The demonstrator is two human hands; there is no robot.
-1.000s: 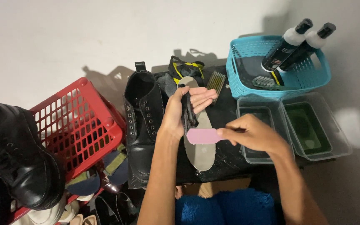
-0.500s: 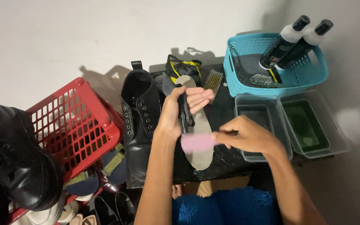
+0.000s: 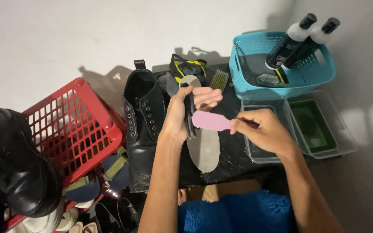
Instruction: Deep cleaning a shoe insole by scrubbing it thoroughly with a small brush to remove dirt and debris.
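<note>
My left hand (image 3: 185, 112) grips a grey shoe insole (image 3: 203, 149) by its black edge, holding it upright over a black mat (image 3: 234, 155). My right hand (image 3: 264, 129) holds a pink brush (image 3: 210, 121) by its handle, the pink back facing up, pressed across the insole just below my left fingers. A black lace-up boot (image 3: 141, 125) stands directly left of my left hand.
A red basket (image 3: 76, 129) with another black boot (image 3: 14, 164) is at the left. A teal basket (image 3: 281, 86) holds two black-capped bottles (image 3: 301, 36) and a brush. Two clear trays (image 3: 316, 129) lie at the right. Shoes (image 3: 104, 211) crowd the floor at lower left.
The pink brush has slid up the insole toward my left fingers. My left hand keeps its grip on the insole.
</note>
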